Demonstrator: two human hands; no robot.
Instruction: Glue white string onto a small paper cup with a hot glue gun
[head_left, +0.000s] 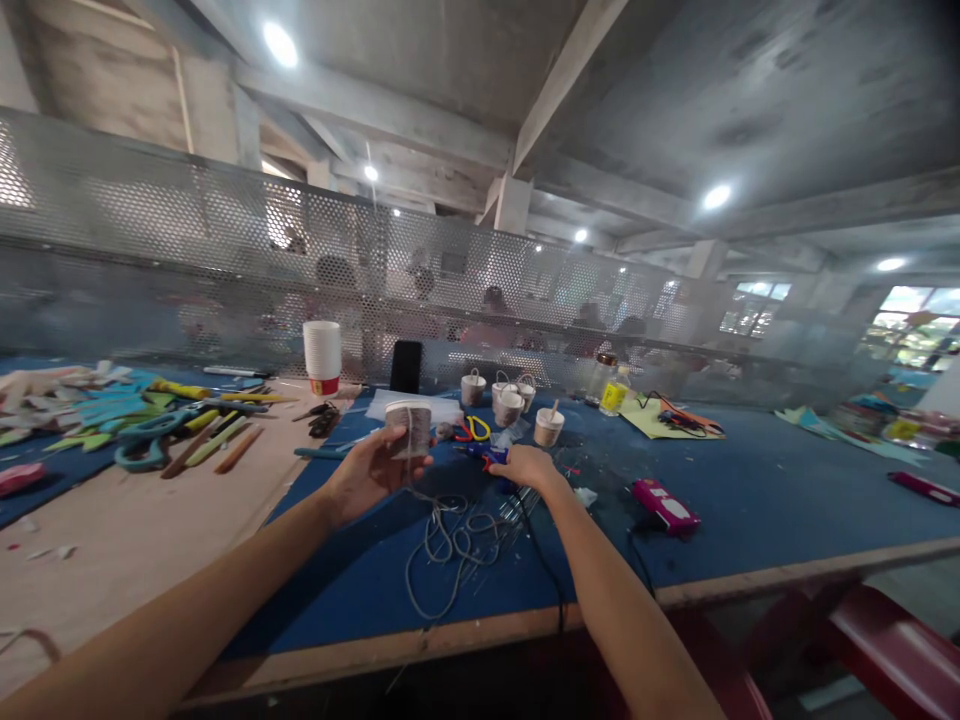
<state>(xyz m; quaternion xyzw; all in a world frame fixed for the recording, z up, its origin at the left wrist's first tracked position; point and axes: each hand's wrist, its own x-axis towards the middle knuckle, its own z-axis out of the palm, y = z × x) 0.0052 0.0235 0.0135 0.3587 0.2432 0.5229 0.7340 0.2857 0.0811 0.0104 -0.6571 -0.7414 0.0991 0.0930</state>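
Note:
My left hand [371, 470] holds a paper cup [409, 430] wrapped in grey cord, raised above the blue table mat. From the cup a grey cord [450, 540] runs down and lies in loose loops on the mat. My right hand [529, 467] is closed around a blue glue gun [486, 455], its nozzle pointing left toward the cup. A dark cable trails from the gun to the table's front edge. Just behind lie yellow-and-red handled scissors or pliers [476, 430]. Clear sticks [517, 507] lie under my right wrist.
Several cord-wrapped cups with handles [508, 406] stand at the back, near a cup holding a stick [549, 428]. Stacked white cups [322, 355] and a black phone [406, 367] stand left. A yellow-labelled bottle [615, 392] and magenta device [665, 506] are right. Scissors [154, 430] lie far left.

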